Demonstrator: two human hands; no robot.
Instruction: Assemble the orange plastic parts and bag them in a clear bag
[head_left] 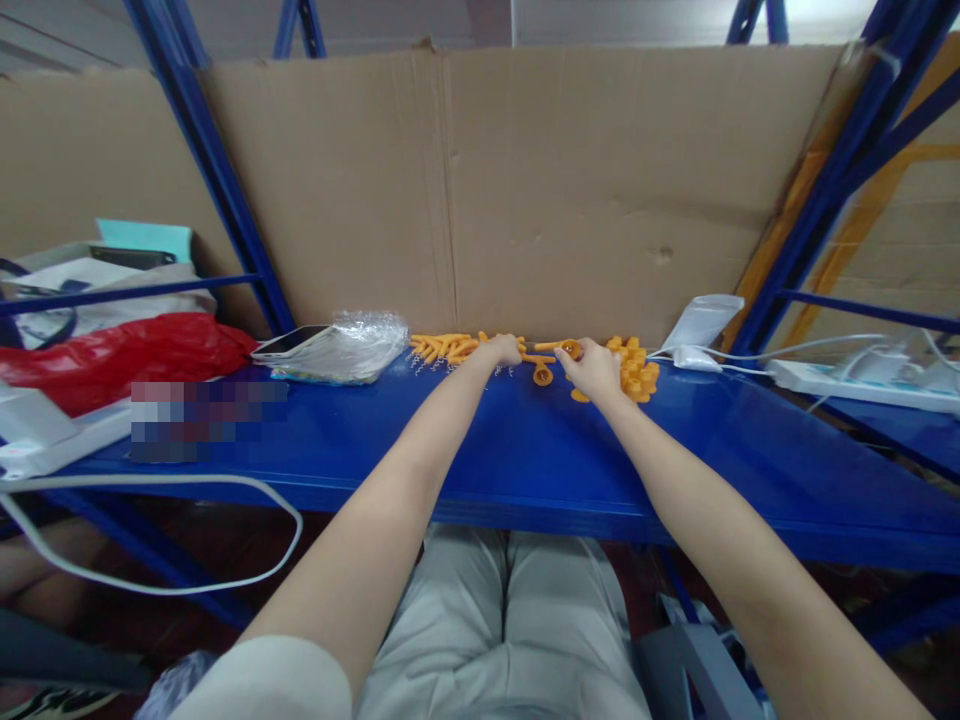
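Right hand (pixel 596 370) pinching orange piece (pixel 572 349), left hand (pixel 505 349) — grip unclear — cardboard (pixel 555 190) behind, red bag (pixel 150 352) leftward

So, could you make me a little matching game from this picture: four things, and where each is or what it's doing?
1. Right hand
2. Red bag
3. Cardboard sheet
4. Orange sticks

A. Upright behind the blue table
B. Heaped by the left hand
C. Holding an orange piece
D. Toward the table's left end

Right pairs: 1-C, 2-D, 3-A, 4-B.
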